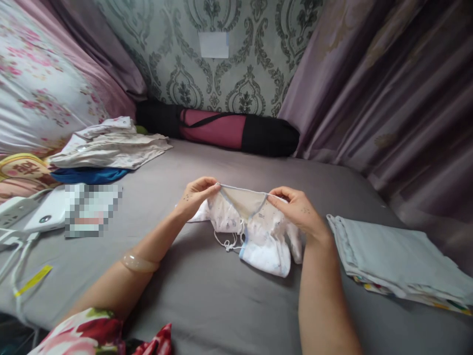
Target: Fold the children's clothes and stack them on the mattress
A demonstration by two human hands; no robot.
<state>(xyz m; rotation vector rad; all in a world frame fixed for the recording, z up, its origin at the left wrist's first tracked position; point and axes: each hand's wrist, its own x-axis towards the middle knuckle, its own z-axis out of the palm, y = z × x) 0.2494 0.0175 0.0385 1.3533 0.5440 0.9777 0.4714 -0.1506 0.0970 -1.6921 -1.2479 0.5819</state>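
A small white baby shirt (266, 241) with a tiny print, pale blue edging and white tie strings (229, 242) hangs between my hands over the grey bed sheet. My left hand (199, 195) pinches one end of its neckline, thumb against fingers. At the other end my right hand (293, 204) grips the cloth the same way. The neckline is stretched nearly straight, and its cream inside shows. Below, the front falls in folds and its lower part touches the sheet.
Folded pale grey cloths (399, 256) lie to the right. On the left are piled clothes (111, 148), a white power strip (16, 209), a white device (51, 212) and cables (22, 256). A black and maroon bag (214, 129) lies along the wall, and curtains (354, 98) hang at right.
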